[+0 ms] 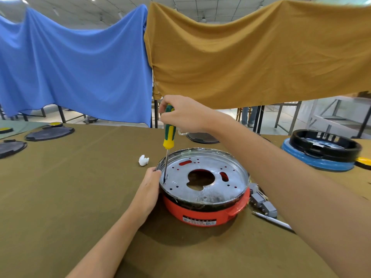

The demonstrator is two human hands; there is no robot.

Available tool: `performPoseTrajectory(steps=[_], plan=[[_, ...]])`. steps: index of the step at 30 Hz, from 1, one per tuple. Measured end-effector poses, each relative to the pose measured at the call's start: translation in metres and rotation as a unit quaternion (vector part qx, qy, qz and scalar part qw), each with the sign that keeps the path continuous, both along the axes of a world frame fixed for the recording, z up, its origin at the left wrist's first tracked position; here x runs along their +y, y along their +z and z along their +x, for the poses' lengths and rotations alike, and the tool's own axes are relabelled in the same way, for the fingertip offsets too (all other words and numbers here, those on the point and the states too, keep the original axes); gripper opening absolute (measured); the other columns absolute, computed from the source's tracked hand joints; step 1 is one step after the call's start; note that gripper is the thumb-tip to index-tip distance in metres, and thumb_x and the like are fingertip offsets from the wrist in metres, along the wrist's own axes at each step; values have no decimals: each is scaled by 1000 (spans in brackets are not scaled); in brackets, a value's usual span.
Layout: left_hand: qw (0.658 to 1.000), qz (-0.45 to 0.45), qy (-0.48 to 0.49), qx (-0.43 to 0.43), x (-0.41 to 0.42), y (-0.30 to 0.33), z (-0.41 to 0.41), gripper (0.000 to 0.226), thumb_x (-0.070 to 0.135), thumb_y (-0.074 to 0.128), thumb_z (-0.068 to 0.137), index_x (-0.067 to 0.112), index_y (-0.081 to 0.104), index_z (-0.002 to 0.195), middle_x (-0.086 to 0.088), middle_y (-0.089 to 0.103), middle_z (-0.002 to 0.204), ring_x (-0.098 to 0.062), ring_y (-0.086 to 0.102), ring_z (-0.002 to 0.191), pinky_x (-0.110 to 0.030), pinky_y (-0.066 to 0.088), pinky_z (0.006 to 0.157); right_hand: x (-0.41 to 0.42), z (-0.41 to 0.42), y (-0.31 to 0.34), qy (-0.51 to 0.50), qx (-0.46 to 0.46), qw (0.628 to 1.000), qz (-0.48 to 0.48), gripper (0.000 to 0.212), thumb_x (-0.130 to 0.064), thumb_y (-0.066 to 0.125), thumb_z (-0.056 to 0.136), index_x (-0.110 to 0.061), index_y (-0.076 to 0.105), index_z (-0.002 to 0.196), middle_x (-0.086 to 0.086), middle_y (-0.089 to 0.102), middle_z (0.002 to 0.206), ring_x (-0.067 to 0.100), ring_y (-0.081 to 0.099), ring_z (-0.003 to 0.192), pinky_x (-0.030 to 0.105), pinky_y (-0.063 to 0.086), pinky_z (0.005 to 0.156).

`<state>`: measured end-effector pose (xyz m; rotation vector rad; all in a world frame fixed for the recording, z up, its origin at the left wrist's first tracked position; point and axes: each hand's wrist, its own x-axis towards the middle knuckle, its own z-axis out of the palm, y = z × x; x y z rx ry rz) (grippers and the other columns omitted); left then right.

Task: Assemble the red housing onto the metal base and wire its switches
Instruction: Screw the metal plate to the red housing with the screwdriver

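A round red housing [202,212] sits in the middle of the table with a shiny metal base [226,187] seated on top of it, holes and a large centre opening showing. My right hand [182,114] grips the top of a green and yellow screwdriver [169,135], held upright with its tip in a hole at the base's left edge. My left hand [149,187] presses against the left rim of the metal base and the housing. Grey switches [263,202] with wires lie just right of the housing.
A thin metal tool [273,219] lies right of the housing. A white crumpled scrap [143,160] sits left of it. A blue and black housing [323,151] stands at the right; black round lids [49,133] lie at the left and behind. Blue and ochre cloths hang behind.
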<state>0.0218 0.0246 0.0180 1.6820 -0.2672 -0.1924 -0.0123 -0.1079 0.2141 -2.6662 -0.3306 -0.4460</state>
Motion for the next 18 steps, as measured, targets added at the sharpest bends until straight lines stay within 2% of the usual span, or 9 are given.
performPoseTrajectory(steps=[3,8,10,12,14,16,18], plan=[[1000,-5,3,-1,0,-2,2,54,59,38,66,29,60,107,1,70,107,-19,63,107,-48,48,102,-2,-2,-1,10,-31,999,3,21,-30,61,93,-14,58,107,-3,53,83,11,45,67,26,39,61],[1000,-8,-1,-1,0,-3,3,53,59,39,66,27,59,104,1,69,104,-21,63,106,-49,48,102,2,5,-8,-113,-111,982,-107,46,-57,53,93,-13,49,81,-1,51,71,16,44,59,28,36,54],[1000,-10,-2,-1,0,-3,3,51,59,39,66,28,58,102,3,69,102,-19,64,105,-47,49,101,3,6,-8,-100,-83,989,-77,40,-49,50,96,-12,47,82,0,49,72,18,42,61,29,34,54],[1000,-9,-4,-1,-1,-3,3,51,59,37,67,30,58,103,5,70,102,-17,64,106,-45,49,100,1,5,-4,-57,-21,998,-30,27,-34,52,94,-8,54,98,1,50,86,19,44,69,31,39,62],[1000,-9,-5,0,0,-3,4,56,60,37,66,30,59,107,5,70,104,-16,64,107,-44,49,100,-1,0,0,-12,30,999,20,24,-24,55,93,-10,54,113,1,52,94,18,49,71,32,46,64],[1000,-11,-5,-1,0,-4,4,57,60,37,66,29,59,109,4,70,106,-15,64,107,-45,49,101,-2,-3,0,23,30,997,62,21,-18,57,93,-10,55,112,2,55,90,18,54,63,29,50,56],[1000,-10,-4,-2,0,-5,4,56,60,38,67,29,59,108,5,70,106,-14,64,106,-45,49,101,0,-1,-3,10,-15,999,30,23,-26,63,93,-9,56,108,2,58,87,19,58,61,28,54,54]])
